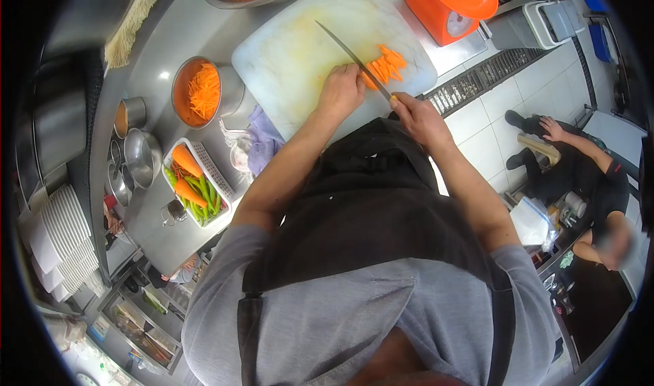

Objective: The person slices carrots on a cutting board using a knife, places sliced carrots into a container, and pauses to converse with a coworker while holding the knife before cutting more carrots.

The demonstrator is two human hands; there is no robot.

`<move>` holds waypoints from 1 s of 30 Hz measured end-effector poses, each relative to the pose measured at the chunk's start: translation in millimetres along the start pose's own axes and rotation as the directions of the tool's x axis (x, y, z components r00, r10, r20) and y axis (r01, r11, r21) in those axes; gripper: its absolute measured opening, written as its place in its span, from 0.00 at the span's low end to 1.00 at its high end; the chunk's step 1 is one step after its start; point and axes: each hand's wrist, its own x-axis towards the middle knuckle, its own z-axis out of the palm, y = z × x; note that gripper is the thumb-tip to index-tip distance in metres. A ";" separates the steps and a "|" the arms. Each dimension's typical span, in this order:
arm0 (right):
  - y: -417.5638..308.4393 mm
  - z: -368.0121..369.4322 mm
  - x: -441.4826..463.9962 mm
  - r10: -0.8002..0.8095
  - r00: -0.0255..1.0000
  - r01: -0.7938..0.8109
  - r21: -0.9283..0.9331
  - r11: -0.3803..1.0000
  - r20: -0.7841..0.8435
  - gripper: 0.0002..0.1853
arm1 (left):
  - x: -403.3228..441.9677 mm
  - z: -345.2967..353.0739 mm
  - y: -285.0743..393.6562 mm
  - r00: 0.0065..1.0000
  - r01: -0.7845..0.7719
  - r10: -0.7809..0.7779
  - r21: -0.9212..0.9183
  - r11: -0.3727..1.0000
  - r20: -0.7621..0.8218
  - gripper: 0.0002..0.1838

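My right hand grips the handle of a long knife, its blade slanting across the white cutting board. My left hand is closed, with curled fingertips at the near side of the blade, pressing on carrot that they mostly hide. Cut carrot strips lie in a small heap on the far side of the blade. Left of the board stands a metal bowl of shredded carrot.
A large bowl with more carrot stands beyond the board, and an orange scale at its right. A white basket holds carrots and green chilies beside a purple cloth. Another person sits at the right.
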 end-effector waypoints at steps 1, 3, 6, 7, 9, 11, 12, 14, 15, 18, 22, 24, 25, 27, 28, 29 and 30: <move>-0.9 -2.1 -3.4 0.030 0.999 -0.029 -0.018 0.999 0.029 0.15 | -0.1 0.0 0.2 1.000 0.002 -0.002 0.001 1.000 0.013 0.06; 5.1 5.9 7.6 -0.020 1.000 0.020 -0.030 0.999 0.008 0.15 | 1.2 2.2 -2.1 1.000 0.006 -0.006 0.001 1.000 0.001 0.06; 17.7 22.7 20.5 -0.114 0.992 0.112 -0.038 0.993 -0.056 0.15 | -2.3 2.5 -3.1 1.000 0.012 -0.012 0.012 1.000 -0.010 0.06; 19.4 24.9 22.2 -0.151 0.983 0.147 -0.042 0.988 -0.107 0.14 | -1.5 1.5 -2.8 1.000 0.008 -0.008 0.013 1.000 -0.009 0.06; 18.9 20.8 22.2 -0.113 0.989 0.112 -0.017 0.994 -0.095 0.14 | 1.7 1.1 -2.2 1.000 0.001 0.000 0.006 1.000 -0.010 0.06; 13.8 15.2 14.7 -0.064 0.996 0.065 0.013 0.998 -0.064 0.14 | -2.3 0.9 -3.5 1.000 0.010 -0.010 -0.003 1.000 0.001 0.06; 9.1 7.8 9.7 -0.051 0.998 0.051 -0.002 0.999 -0.042 0.14 | -3.6 0.0 -3.3 1.000 0.022 -0.022 -0.009 1.000 -0.007 0.06; 8.3 2.3 1.1 -0.037 0.999 0.036 -0.019 0.999 -0.022 0.14 | -4.1 -1.1 -2.5 0.999 0.033 -0.033 -0.018 0.999 -0.015 0.07; 9.2 1.5 -3.3 -0.041 0.999 0.040 -0.018 0.999 -0.031 0.16 | -4.8 -0.8 -2.7 0.999 0.053 -0.054 -0.022 0.998 -0.010 0.06; 5.5 2.6 -2.7 -0.055 0.998 0.054 -0.019 0.998 -0.024 0.16 | -6.0 0.0 -3.7 0.999 0.046 -0.046 -0.012 0.999 -0.026 0.06; 14.1 25.9 23.6 -0.126 0.991 0.121 -0.085 0.989 -0.052 0.14 | -4.7 -0.3 -3.5 0.999 -0.019 0.020 0.044 0.999 -0.034 0.03; 15.8 28.2 23.8 -0.138 0.988 0.133 -0.069 0.989 -0.074 0.14 | -4.8 -2.0 -4.5 0.998 -0.044 0.045 0.029 0.999 -0.040 0.03; 15.6 26.2 23.6 -0.147 0.985 0.142 -0.059 0.988 -0.090 0.14 | -3.9 -0.9 -4.8 0.997 -0.062 0.062 0.008 0.998 -0.049 0.03; 10.1 19.4 19.9 -0.119 0.990 0.116 -0.045 0.992 -0.077 0.14 | -4.4 1.2 -4.5 0.996 -0.058 0.058 0.005 0.998 -0.072 0.03; 5.0 15.1 16.6 -0.090 0.994 0.089 -0.026 0.996 -0.059 0.15 | -5.5 1.3 -4.2 0.995 -0.049 0.049 0.004 0.999 -0.090 0.03; 1.5 10.1 12.7 -0.089 0.994 0.088 -0.027 0.996 -0.058 0.15 | -5.7 1.2 -4.2 0.995 -0.048 0.048 0.003 0.999 -0.090 0.03; -1.3 4.8 8.1 -0.062 0.998 0.062 -0.004 0.998 -0.033 0.15 | -5.6 0.7 -3.9 0.996 -0.038 0.039 0.006 0.999 -0.084 0.03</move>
